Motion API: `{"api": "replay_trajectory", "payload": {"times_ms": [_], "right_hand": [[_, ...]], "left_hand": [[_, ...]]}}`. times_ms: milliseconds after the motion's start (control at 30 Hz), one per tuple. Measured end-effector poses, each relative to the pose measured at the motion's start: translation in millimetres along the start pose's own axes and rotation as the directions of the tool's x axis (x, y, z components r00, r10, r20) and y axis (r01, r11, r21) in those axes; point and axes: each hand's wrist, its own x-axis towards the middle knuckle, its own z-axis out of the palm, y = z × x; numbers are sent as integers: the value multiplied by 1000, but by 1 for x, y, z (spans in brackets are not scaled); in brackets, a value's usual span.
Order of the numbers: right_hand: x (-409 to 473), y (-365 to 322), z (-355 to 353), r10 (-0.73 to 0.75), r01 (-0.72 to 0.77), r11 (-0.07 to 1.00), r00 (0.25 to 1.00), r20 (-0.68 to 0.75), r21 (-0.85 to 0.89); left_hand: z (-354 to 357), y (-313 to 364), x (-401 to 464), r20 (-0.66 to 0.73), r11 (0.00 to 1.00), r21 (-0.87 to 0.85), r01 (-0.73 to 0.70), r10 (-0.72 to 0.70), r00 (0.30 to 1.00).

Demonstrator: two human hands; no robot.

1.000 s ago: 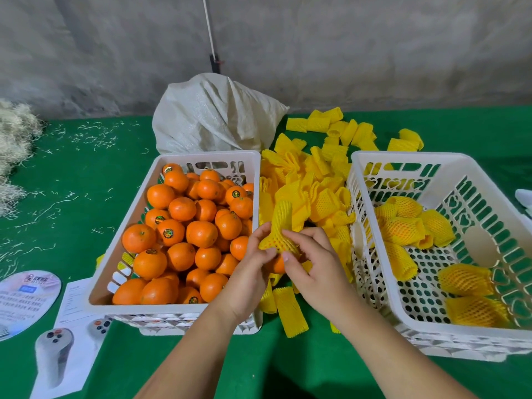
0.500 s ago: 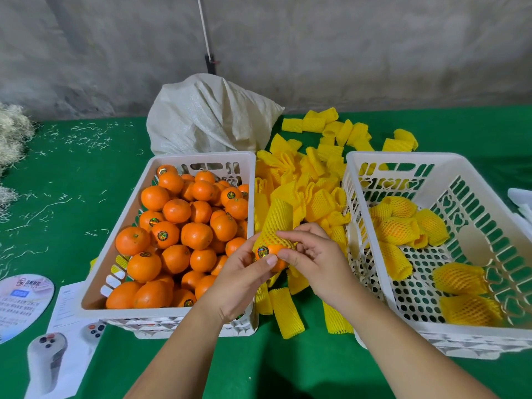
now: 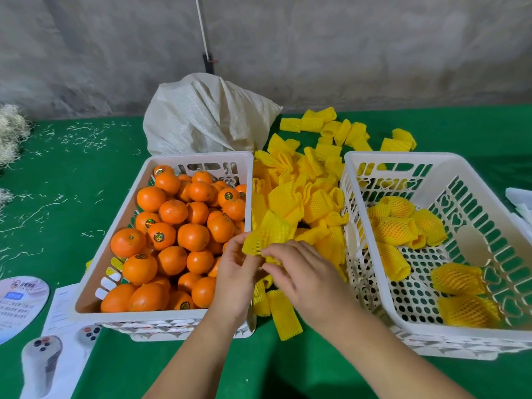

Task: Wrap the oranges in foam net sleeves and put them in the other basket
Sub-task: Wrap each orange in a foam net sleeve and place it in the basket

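While the left hand [image 3: 233, 272] pinched the yellow foam net sleeve [image 3: 267, 234], the right hand [image 3: 302, 272] gripped its lower edge. Both worked between the two white baskets [image 3: 201, 159].

A white perforated plastic basket [image 3: 121, 226] heaped with bare oranges [image 3: 184, 226] sits on the left of the green felt-covered table [image 3: 57, 174]; a second white perforated plastic basket [image 3: 403, 159] holding yellow-netted wrapped oranges [image 3: 457, 279] sits on the right. Between and behind them lies a pile of loose yellow foam net sleeves [image 3: 313, 180]. A crumpled white woven sack [image 3: 207, 119] lies behind the left basket; printed paper leaflets [image 3: 57, 326] lie at its front left.
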Motion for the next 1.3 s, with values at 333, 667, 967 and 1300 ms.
{"api": "replay_trajectory", "payload": {"times_ms": [333,667,967,1300], "right_hand": [[-2,19,9,285,-285,956,958,16,70],[-3,-6,7,714,-657,324,642,280,681],[-6,83,-50,926,-589,177,372,70,789],[-31,127,-42,921,-845,386,374,-106,372]], "left_hand": [[-7,-4,0,212,989,125,-74,46,976],[4,-14,-11,39,917,322,-236,236,971],[-46,8,11,197,347,887,-305,313,929],[-95,-3,52,68,-646,731,-221,-254,965]]}}
